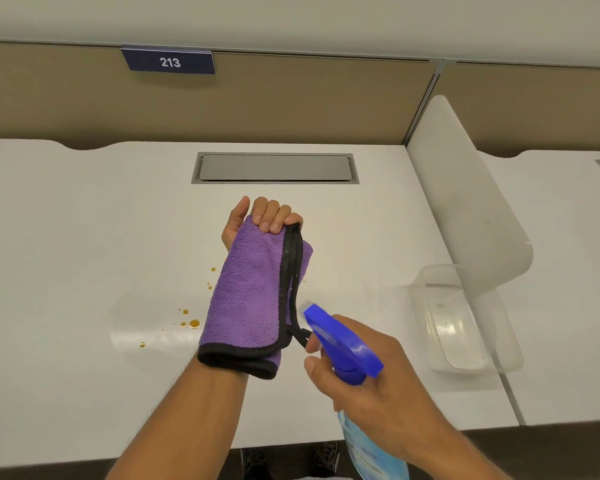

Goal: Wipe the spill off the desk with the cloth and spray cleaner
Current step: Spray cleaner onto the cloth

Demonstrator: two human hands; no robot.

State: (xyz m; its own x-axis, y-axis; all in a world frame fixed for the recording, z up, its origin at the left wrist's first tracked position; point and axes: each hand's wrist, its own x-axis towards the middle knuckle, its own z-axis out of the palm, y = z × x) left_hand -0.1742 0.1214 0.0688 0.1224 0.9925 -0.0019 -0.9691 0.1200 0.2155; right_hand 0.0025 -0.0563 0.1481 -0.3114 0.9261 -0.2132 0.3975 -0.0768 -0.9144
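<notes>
Your left hand (262, 216) gripped the cloth (253, 296); right fingers (312, 346) clasped the spray bottle (343, 344), nozzle facing cloth; spill (191, 323) lay left, near the worktop's (84, 237) front edge.

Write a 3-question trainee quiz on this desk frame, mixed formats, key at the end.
1. True or false: the purple cloth lies flat on the desk.
2. Which hand holds the spray bottle? A) left B) right C) neither
3. Fill in: the amber spill drops sit to the ___ of the cloth in the head view.

Key
1. False: the left hand holds it up in a closed grip, draped down over the wrist.
2. B: the right hand grips it, nozzle aimed at the cloth.
3. Left. The clear plastic container is on the opposite side.
</notes>
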